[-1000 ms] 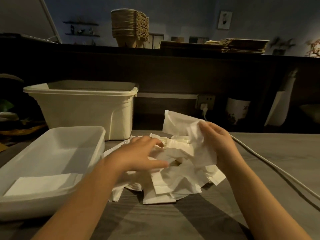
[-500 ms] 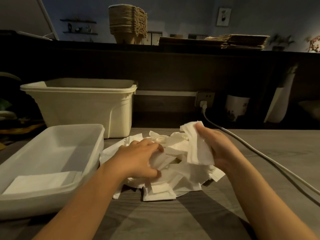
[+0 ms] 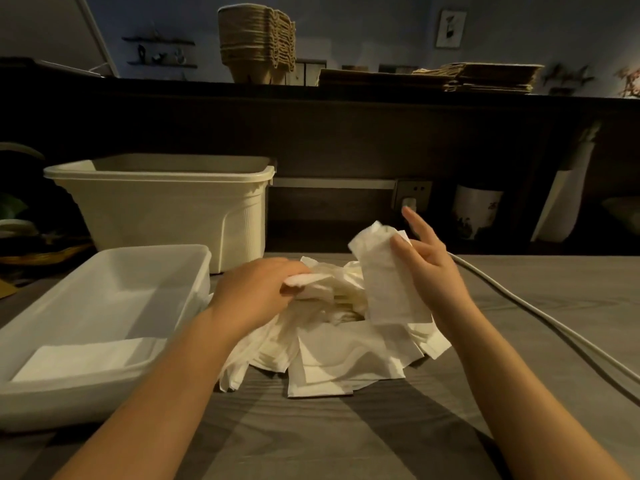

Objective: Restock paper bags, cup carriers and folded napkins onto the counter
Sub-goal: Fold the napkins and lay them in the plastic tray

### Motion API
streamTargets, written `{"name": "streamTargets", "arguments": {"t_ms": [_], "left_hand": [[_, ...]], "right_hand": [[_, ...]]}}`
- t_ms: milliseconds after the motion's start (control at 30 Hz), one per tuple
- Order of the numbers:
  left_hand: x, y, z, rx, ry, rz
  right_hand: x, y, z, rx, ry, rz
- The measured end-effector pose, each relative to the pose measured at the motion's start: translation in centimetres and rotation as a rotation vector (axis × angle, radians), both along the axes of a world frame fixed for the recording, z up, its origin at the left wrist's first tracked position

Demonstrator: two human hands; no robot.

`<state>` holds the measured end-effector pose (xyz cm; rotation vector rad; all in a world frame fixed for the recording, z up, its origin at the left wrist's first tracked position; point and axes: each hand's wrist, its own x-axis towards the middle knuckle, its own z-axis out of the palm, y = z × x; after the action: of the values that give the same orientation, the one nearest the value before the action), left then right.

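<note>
— Since half a second ago: what has shifted?

— Right hand (image 3: 420, 258) has lifted clear of the napkin pile (image 3: 332, 334), carrying one folded napkin (image 3: 389, 275) up and a little back. Left hand (image 3: 258, 289) has stayed low on the heap. I log both from the head view.

— Finger state, each hand?

— Right: thumb pressed on the napkin's upper part, the sheet pinched against the palm side; index and middle fingers (image 3: 417, 225) splayed upward and loose. Left: curled down over the pile, fingertips closed around a wad of tissue at the top.

— Location of stock?

— Napkins: loose heap on the grey table (image 3: 519, 341), between the two hands. One flat napkin lies in the shallow white tray (image 3: 104, 386), left. Cup carriers (image 3: 256, 43) and paper bags (image 3: 478, 76): already stacked on the dark counter (image 3: 346, 109) behind. Deep cream bin (image 3: 159, 209) beside the tray.

— Handling notes?

— My judgement: very light, limp, no stiffness; creases and tears easily, and sheets cling together. Take hold near a folded edge with a flat thumb pinch, support the free end, and keep the fold closed while moving it.
</note>
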<state>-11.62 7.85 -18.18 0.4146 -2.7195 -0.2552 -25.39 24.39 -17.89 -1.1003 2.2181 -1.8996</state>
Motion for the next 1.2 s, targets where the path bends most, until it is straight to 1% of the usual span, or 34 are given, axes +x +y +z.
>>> {"name": "streamTargets", "arguments": {"t_ms": [33, 100, 200, 267, 333, 433, 567, 633, 667, 733, 767, 833, 867, 900, 933, 967, 1000, 1033, 1067, 1100, 1200], "left_hand": [[0.0, -0.1, 0.2, 0.028, 0.045, 0.009], [0.0, -0.2, 0.4, 0.009, 0.117, 0.05], [-0.1, -0.1, 0.6, -0.03, 0.219, 0.121], [0.0, 0.1, 1.0, 0.016, 0.331, 0.189], [0.1, 0.3, 1.4, 0.122, 0.456, 0.254], [0.2, 0.3, 2.0, 0.37, 0.555, 0.31], [0.0, 0.1, 2.4, 0.846, 0.604, 0.251], [-0.1, 0.2, 2.4, 1.046, 0.553, 0.229], [-0.1, 0.4, 2.5, 1.175, 0.519, 0.206], [0.1, 1.1, 2.8, 1.452, 0.436, 0.076], [0.3, 1.4, 2.9, 1.536, 0.399, 0.003], [0.3, 1.8, 3.0, 1.602, 0.376, -0.087], [0.2, 1.8, 2.8, 1.594, 0.372, -0.083], [0.1, 2.0, 2.5, 1.523, 0.343, -0.029], [-0.2, 1.8, 2.0, 1.347, 0.276, 0.057], [-0.6, 1.6, 1.4, 1.101, 0.17, 0.139], [-0.8, 1.4, 0.8, 0.862, 0.059, 0.189], [-1.0, 1.2, 0.2, 0.692, -0.011, 0.216], [-1.1, 0.9, -0.1, 0.596, -0.047, 0.235], [-1.1, 0.8, -0.3, 0.543, -0.051, 0.253], [-1.0, 0.9, -0.3, 0.359, 0.036, 0.241]], "right_hand": [[0.0, 0.0, 0.0, -0.034, 0.019, 0.012], [0.2, 0.0, 0.2, -0.094, -0.018, 0.051], [0.7, 0.4, 0.4, -0.207, -0.199, 0.116], [0.8, 0.7, 0.5, -0.26, -0.257, 0.087], [0.7, 0.8, 0.6, -0.295, -0.307, 0.057], [0.5, 0.8, 0.7, -0.323, -0.369, 0.069], [0.6, 0.6, 0.6, -0.26, -0.405, 0.109], [0.4, 0.5, 0.5, -0.256, -0.433, 0.143], [0.4, 0.5, 0.4, -0.258, -0.45, 0.156], [0.2, 0.5, 0.4, -0.286, -0.501, 0.168], [0.1, 0.6, 0.4, -0.311, -0.534, 0.173], [0.1, 0.7, 0.5, -0.349, -0.594, 0.188], [0.2, 0.7, 0.6, -0.353, -0.613, 0.184], [0.2, 0.7, 0.6, -0.347, -0.609, 0.166], [0.3, 0.6, 0.6, -0.333, -0.588, 0.142], [0.3, 0.5, 0.5, -0.304, -0.548, 0.118], [0.4, 0.4, 0.4, -0.266, -0.507, 0.105], [0.6, 0.3, 0.3, -0.221, -0.466, 0.11], [0.8, 0.2, 0.3, -0.169, -0.423, 0.127], [1.0, 0.2, 0.2, -0.113, -0.376, 0.153], [1.4, -0.1, -0.1, 0.044, -0.258, 0.214]]}}
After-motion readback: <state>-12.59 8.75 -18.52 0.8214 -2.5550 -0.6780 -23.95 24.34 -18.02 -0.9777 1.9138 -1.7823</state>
